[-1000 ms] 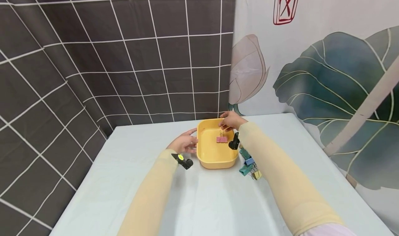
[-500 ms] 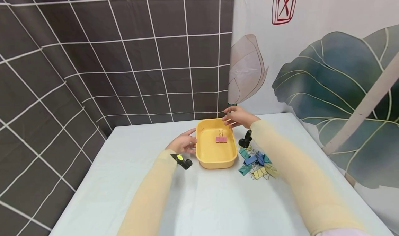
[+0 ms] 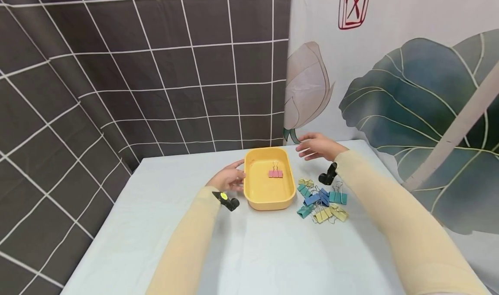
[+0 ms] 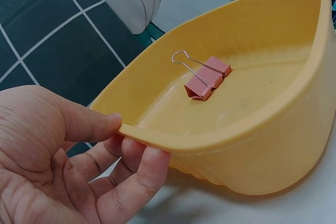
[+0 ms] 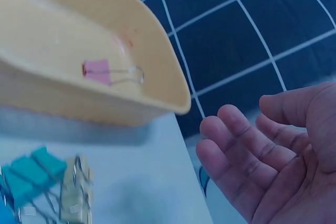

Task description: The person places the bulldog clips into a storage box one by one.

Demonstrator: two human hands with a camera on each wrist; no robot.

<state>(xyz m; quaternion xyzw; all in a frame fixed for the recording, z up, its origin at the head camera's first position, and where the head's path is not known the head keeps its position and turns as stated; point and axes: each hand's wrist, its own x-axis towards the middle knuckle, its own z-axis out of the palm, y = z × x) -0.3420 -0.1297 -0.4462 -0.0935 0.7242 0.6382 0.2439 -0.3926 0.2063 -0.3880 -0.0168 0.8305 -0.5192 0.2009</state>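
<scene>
A pink binder clip [image 3: 275, 174] lies inside a yellow plastic bin [image 3: 269, 205], its wire handles standing out in the left wrist view. At the bin's left side, my left hand [image 3: 226, 179] pinches the rim between thumb and fingers. Beyond the bin's right edge hovers my right hand [image 3: 320, 147], fingers loosely bent and holding nothing; the right wrist view shows its palm bare. Below that hand, a loose pile of binder clips lies on the table, among them a teal clip [image 3: 338, 198], a blue clip [image 3: 312, 199] and a yellow clip [image 3: 322, 216].
The white-covered table [image 3: 249, 251] runs back to a dark wall cloth [image 3: 183, 69] with white grid lines. At the right hangs a pale cloth with a large leaf print [image 3: 405, 87].
My right hand has moved out of the bin and to the right, away from the pink binder clip, uncovering more of the pile. My left hand has stayed at the bin's rim.
</scene>
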